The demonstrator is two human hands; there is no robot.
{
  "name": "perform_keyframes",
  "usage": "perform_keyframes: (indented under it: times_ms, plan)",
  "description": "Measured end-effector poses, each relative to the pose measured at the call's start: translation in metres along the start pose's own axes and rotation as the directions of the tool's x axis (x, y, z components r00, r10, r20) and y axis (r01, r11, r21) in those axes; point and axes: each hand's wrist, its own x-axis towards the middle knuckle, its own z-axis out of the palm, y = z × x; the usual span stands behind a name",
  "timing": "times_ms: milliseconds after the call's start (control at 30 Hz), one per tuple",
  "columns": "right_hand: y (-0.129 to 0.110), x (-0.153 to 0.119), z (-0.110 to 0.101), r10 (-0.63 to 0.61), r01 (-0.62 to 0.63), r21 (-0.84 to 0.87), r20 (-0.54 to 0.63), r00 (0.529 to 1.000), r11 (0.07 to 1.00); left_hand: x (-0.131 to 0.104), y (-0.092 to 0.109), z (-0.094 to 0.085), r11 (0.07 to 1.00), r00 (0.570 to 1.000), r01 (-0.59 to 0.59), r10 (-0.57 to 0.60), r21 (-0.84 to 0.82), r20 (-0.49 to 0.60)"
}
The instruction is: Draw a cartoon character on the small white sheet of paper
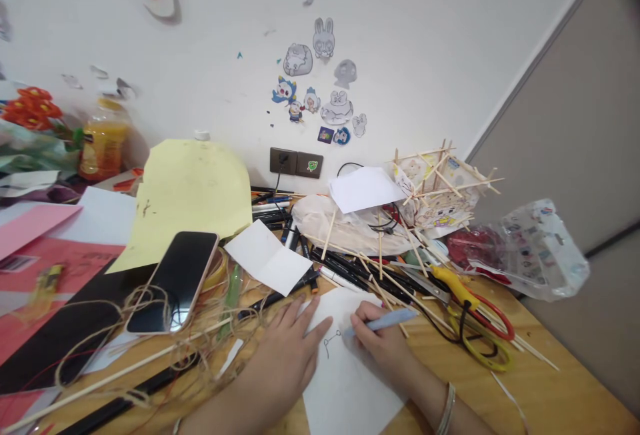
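Observation:
A white sheet of paper [345, 395] lies on the wooden table in front of me, with a few thin dark lines and small loops drawn near its upper middle. My left hand [287, 348] rests with fingers spread at the sheet's left edge, some fingertips on the paper. Gripped in my right hand [377, 341] is a light blue pen [393, 319], tilted, its back end pointing right. The pen's tip sits close to the drawn lines; whether it touches the paper is hard to tell. A folded white paper [270, 258] lies just beyond my left hand.
A phone [175, 281] lies left among tangled twine [135, 301]. Yellow paper [195, 188] stands behind it. Scissors [487, 328], a yellow-handled tool [455, 286] and thin wooden sticks lie right, near a stick-and-paper structure [435, 185]. A clear plastic bag [545, 248] lies farther right.

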Motion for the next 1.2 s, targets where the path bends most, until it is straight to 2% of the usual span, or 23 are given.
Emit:
perform_keyframes:
  times_ms: [767,933,1200]
  plan:
    - [-0.0013,-0.0008,-0.0012,0.003,-0.003,-0.012,0.034,0.999,1.000,-0.0007,-0.0012,0.0033,0.999,0.999,-0.012,0.010,-0.043,-0.039]
    - [-0.0006,-0.0005,-0.0004,-0.010,0.011,-0.023,0.014,1.000,1.000,-0.0005,-0.0009,0.0036,0.999,1.000,-0.017,0.017,-0.027,-0.008]
    - [-0.0023,-0.0010,-0.0023,-0.003,0.003,0.047,0.010,1.000,0.999,0.0000,0.0002,0.0023,1.000,1.000,-0.012,0.012,-0.027,-0.009]
